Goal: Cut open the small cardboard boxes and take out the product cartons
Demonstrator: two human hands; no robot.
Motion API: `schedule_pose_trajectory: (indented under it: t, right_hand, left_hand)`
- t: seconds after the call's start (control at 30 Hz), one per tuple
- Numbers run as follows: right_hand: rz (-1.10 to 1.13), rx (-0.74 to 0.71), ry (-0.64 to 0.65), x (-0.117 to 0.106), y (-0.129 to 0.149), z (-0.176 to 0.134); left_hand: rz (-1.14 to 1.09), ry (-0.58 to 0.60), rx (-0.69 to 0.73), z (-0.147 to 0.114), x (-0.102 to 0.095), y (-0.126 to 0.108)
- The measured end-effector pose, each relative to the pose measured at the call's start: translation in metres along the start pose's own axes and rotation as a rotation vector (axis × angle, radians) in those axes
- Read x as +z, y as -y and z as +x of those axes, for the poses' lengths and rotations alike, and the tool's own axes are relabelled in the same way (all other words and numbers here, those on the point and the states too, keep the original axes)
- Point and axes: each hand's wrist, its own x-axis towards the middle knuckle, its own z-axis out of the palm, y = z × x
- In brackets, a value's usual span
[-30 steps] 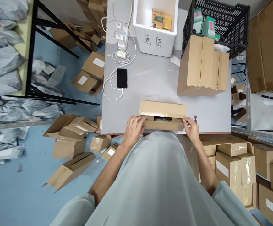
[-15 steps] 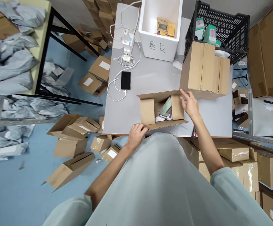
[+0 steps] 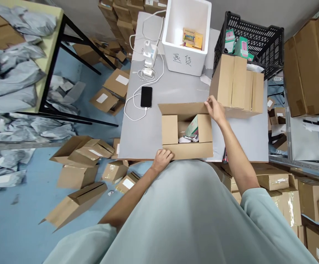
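Note:
An opened cardboard box (image 3: 187,151) sits at the table's near edge, with its four flaps spread. Inside lie a green carton (image 3: 193,126) and some crumpled white packing (image 3: 185,139). My left hand (image 3: 162,160) has its fingers curled over the left corner of the near flap. At the opposite corner, my right hand (image 3: 216,109) pinches the right end of the far flap (image 3: 182,108) between thumb and fingers. Its wrist passes beside the box's right side. The bottom of the box is partly hidden by its side flaps.
Taller closed cartons (image 3: 235,82) stand behind my right hand, before a black plastic crate (image 3: 264,40) with green boxes. A white foam bin (image 3: 187,62) is at the back. A phone (image 3: 146,96) on a cable and a power strip (image 3: 149,55) lie left.
The near flap has tilted and now shows its broad face towards me; the far flap shows more of its inner face. My right hand's fingers have closed on the far flap's corner.

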Motion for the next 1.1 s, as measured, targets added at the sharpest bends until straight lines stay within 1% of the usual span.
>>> schedule_pose_trajectory:
  t: [0.13, 0.23, 0.33, 0.37, 0.43, 0.53, 0.57, 0.6, 0.63, 0.7, 0.73, 0.8, 0.87, 0.97, 1.03, 1.1]
  right_hand:
    - [0.025, -0.013, 0.046, 0.004, 0.001, -0.009]
    - [0.001, 0.068, 0.022, 0.010, -0.001, -0.017]
    - [-0.051, 0.133, -0.026, 0.016, 0.003, -0.032]
    - [-0.072, 0.139, -0.038, 0.017, 0.007, -0.042]
    - [-0.111, 0.147, -0.072, 0.020, 0.017, -0.070]
    - [-0.128, 0.178, -0.163, 0.029, 0.031, -0.124]
    - [-0.124, 0.197, -0.179, 0.033, 0.035, -0.141]
    - [-0.120, 0.222, -0.187, 0.039, 0.037, -0.157]
    - [-0.117, 0.251, -0.193, 0.046, 0.039, -0.170]
    - [-0.113, 0.306, -0.198, 0.060, 0.041, -0.188]
    - [-0.114, 0.328, -0.197, 0.067, 0.042, -0.194]
    - [-0.124, 0.356, -0.181, 0.079, 0.043, -0.200]
    - [-0.134, 0.372, -0.149, 0.086, 0.045, -0.201]
    - [-0.098, 0.383, -0.134, 0.080, 0.043, -0.203]
    - [-0.019, 0.388, -0.152, 0.066, 0.037, -0.204]
    - [0.083, 0.420, -0.181, 0.050, 0.029, -0.207]
  left_hand:
    - [0.025, 0.017, 0.031, -0.007, -0.008, 0.002]
    - [0.040, 0.027, 0.032, -0.006, -0.016, 0.002]
    - [0.035, 0.051, 0.042, 0.001, -0.031, 0.000]
    - [0.014, 0.081, 0.051, 0.004, -0.039, -0.002]
    - [-0.074, 0.178, 0.053, 0.011, -0.057, -0.007]
    - [-0.318, 0.353, -0.022, 0.023, -0.086, -0.017]
    - [-0.397, 0.377, -0.067, 0.029, -0.093, -0.020]
    - [-0.446, 0.369, -0.113, 0.036, -0.099, -0.024]
    - [-0.454, 0.332, -0.157, 0.045, -0.103, -0.028]
    - [-0.342, 0.202, -0.244, 0.064, -0.104, -0.035]
    - [-0.256, 0.139, -0.289, 0.074, -0.103, -0.040]
    - [-0.125, 0.056, -0.373, 0.090, -0.098, -0.048]
    - [-0.098, -0.009, -0.440, 0.098, -0.093, -0.055]
    - [-0.200, -0.145, -0.484, 0.096, -0.091, -0.056]
    - [-0.309, -0.250, -0.518, 0.088, -0.095, -0.046]
    - [-0.409, -0.346, -0.577, 0.078, -0.102, -0.031]
